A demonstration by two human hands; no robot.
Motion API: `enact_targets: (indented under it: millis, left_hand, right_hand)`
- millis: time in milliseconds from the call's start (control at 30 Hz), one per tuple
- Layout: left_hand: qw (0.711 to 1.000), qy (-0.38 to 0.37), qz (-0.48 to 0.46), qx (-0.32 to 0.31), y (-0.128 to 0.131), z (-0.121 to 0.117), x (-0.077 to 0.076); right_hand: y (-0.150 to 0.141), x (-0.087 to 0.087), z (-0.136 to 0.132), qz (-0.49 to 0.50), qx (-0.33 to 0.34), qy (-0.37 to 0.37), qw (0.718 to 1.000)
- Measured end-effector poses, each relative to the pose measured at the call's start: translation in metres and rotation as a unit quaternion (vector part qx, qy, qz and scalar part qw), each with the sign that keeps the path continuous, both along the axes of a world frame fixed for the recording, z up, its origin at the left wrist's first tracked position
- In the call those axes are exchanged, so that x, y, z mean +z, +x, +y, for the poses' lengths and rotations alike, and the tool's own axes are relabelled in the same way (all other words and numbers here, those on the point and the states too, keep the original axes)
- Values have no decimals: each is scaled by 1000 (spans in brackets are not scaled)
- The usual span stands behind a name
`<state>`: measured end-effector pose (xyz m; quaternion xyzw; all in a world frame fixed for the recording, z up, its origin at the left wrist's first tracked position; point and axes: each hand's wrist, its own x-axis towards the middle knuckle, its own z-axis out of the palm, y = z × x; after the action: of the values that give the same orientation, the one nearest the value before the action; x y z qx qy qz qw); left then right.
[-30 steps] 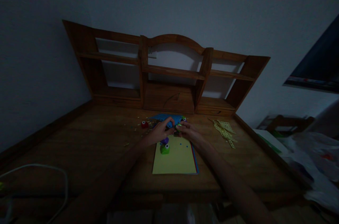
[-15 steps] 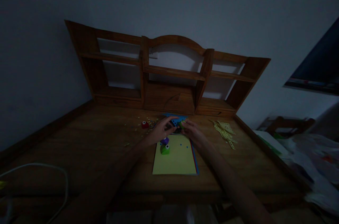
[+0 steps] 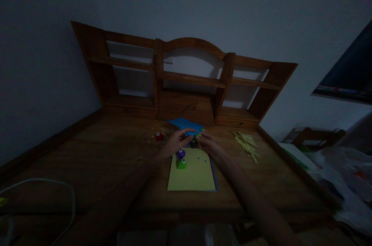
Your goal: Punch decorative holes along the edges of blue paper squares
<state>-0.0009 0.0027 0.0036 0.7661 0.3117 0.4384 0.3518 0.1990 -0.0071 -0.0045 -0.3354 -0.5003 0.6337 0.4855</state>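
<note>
A blue paper sheet (image 3: 183, 123) with small holes rises tilted beyond my hands. My left hand (image 3: 175, 142) has its fingers and thumb around the near edge of this sheet. My right hand (image 3: 209, 143) closes on a small green craft punch (image 3: 198, 136) at the right part of the sheet; the fingers partly cover it. Just below my left hand, a purple punch (image 3: 180, 154) with an eye sits on a yellow sheet (image 3: 192, 180), and a light green punch (image 3: 181, 164) stands in front of it. A few blue paper dots (image 3: 198, 158) lie there too.
A red punch (image 3: 159, 136) stands to the left among scattered pale paper bits (image 3: 152, 142). At the right lie punched yellow paper strips (image 3: 246, 145). A wooden shelf unit (image 3: 190, 78) backs the desk (image 3: 95, 164). A white cable (image 3: 43, 179) loops at the left front.
The blue sheet has shifted up and to the left, and more of it shows above my hands. My right hand has moved slightly left with the green punch.
</note>
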Motion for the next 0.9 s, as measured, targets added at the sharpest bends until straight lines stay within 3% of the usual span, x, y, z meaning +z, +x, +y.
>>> enact_targets:
  millis: [333, 900]
  left_hand:
    - [999, -31, -29, -5, 0, 7, -7]
    - [998, -62, -32, 0, 3, 0, 2]
  right_hand:
    - [0, -4, 2, 21, 9, -27, 999]
    - [-1, -1, 2, 17, 35, -23, 999]
